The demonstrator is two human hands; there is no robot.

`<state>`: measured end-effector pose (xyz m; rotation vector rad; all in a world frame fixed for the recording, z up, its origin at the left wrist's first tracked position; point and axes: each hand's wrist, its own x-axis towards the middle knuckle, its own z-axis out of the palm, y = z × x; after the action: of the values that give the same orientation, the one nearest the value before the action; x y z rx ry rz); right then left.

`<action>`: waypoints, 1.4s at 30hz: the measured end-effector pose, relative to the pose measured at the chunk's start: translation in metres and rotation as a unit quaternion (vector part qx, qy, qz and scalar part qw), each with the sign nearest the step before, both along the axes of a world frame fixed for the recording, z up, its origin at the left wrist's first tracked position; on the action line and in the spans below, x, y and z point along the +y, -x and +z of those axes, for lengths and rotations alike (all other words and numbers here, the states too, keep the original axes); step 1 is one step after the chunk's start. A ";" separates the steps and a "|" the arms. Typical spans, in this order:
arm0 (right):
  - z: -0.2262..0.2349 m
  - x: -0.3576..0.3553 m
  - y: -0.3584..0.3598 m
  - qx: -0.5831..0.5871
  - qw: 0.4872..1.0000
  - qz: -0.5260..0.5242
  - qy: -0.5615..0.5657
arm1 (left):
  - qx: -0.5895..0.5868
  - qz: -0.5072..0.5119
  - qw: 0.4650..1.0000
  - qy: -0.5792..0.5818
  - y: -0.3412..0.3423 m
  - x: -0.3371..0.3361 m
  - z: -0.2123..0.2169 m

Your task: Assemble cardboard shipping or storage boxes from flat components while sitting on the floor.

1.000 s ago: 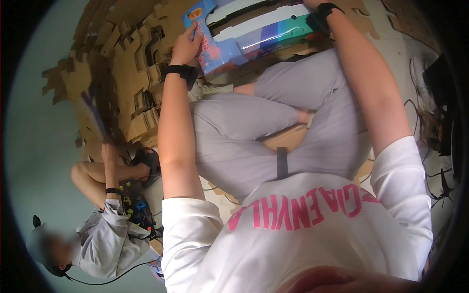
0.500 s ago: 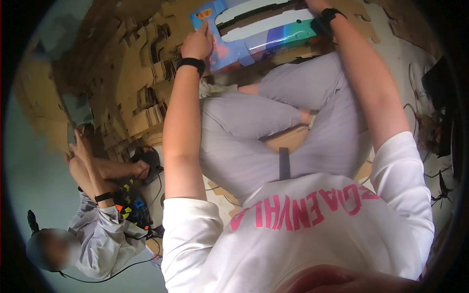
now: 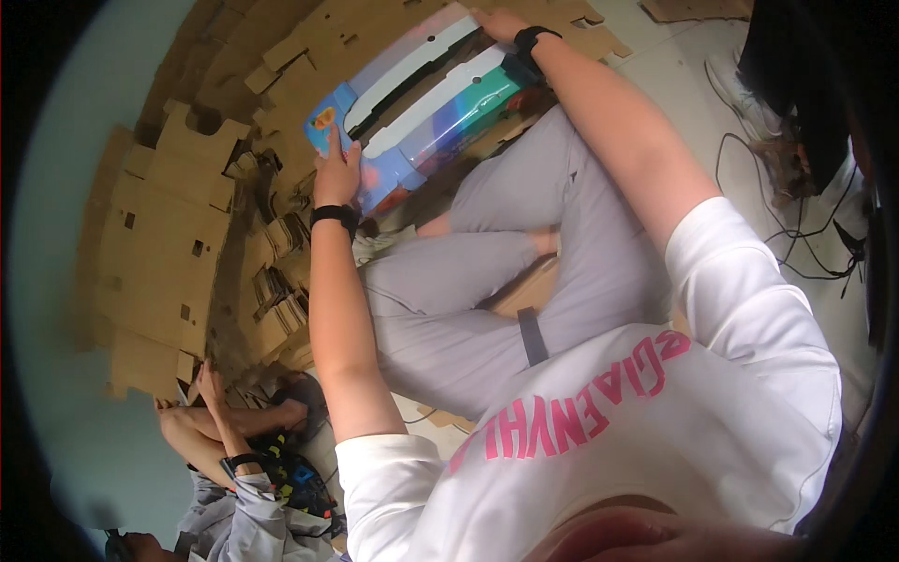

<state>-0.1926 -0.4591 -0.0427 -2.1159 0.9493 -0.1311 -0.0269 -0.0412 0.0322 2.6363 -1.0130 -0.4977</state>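
A printed cardboard box [image 3: 473,108] in blue, purple and green lies tilted beyond my crossed legs, with white inner flaps along a long slot in its top. My left hand [image 3: 337,175] grips its left end, the index finger stretched toward a small orange patch on the blue panel. At the far right end, my right hand [image 3: 503,26] holds the box by its edge; some of those fingers are hidden. Both wrists carry black bands.
Stacks of cut brown cardboard [image 3: 272,234] lie to the left of the box. A co-worker's hand [image 3: 211,382] touches a large upright cardboard sheet [image 3: 159,244] at the left. Black cables [image 3: 796,248] and a white shoe [image 3: 744,98] are at the right.
My view has swung, so the box and both hands appear further left and more slanted. Both hands keep their hold. The co-worker's large cardboard sheet now shows more fully.
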 end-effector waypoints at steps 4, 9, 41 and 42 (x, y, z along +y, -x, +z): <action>0.023 -0.018 0.030 -0.095 0.965 -0.241 0.035 | 0.006 -0.005 1.000 -0.001 0.000 0.000 -0.002; 0.020 -0.049 0.049 -0.057 0.963 -0.249 -0.089 | -0.001 0.000 1.000 0.029 -0.005 -0.001 -0.002; 0.218 0.178 0.147 0.021 0.833 0.358 0.421 | 0.568 0.214 0.654 0.450 -0.125 0.134 0.022; 0.231 0.166 0.154 0.017 0.814 0.341 0.470 | 0.521 0.317 0.641 0.466 -0.123 0.128 0.027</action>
<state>-0.3470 -0.2934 0.1888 -3.2490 0.0070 -0.2244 0.0963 0.0867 0.0593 1.1847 0.1197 -0.8271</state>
